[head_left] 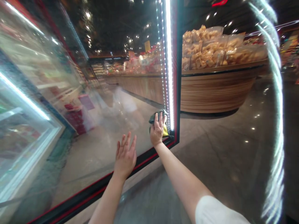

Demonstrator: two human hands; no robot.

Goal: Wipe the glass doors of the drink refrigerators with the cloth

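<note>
A glass door with a black and red frame stands before me, tilted in view. Near its lower corner my right hand presses a dark grey-green and yellow cloth against the pane, beside a bright vertical light strip. Part of the cloth is hidden under the palm and fingers. My left hand holds nothing; its fingers are stretched and spread at the glass, just above the bottom frame bar. Whether it touches the pane I cannot tell.
Lit cabinet shelves blur at the left. Beyond the door's edge stands a rounded wood-panelled display counter, with clear bins heaped with packaged food. Glossy dark floor runs to the right, where a bright curved light streak appears.
</note>
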